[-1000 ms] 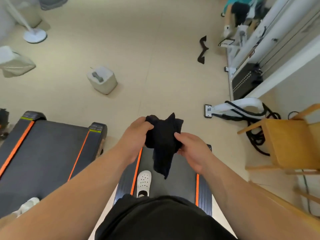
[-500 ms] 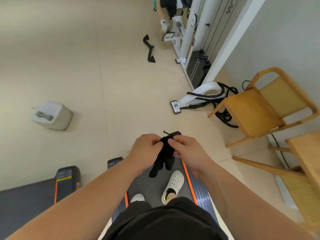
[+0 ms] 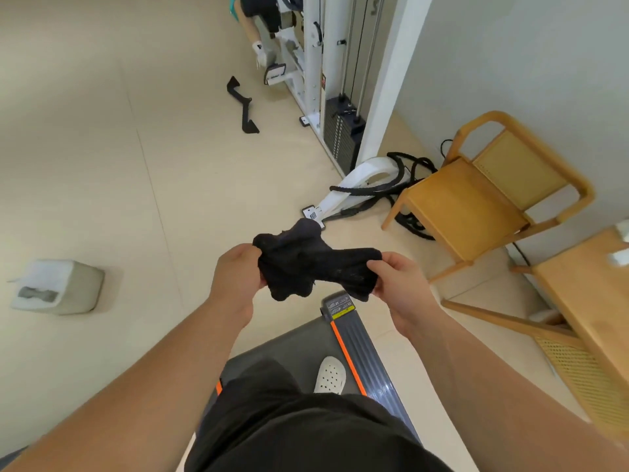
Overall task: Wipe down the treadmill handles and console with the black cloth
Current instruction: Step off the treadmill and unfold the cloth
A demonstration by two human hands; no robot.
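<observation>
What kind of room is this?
Probably a small gym: a treadmill underfoot, a white cable machine with a weight stack, and a thick black exercise rope nearby.

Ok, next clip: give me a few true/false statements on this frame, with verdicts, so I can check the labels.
1. The left hand and the right hand both grip the black cloth. True.
2. The cloth is pressed against the treadmill console. False: it is held in the air between the hands and touches no machine.
3. A wooden chair stands by the wall on the person's right. True.
4. The person stands barefoot on the treadmill belt. False: a white shoe rests on it.
</observation>
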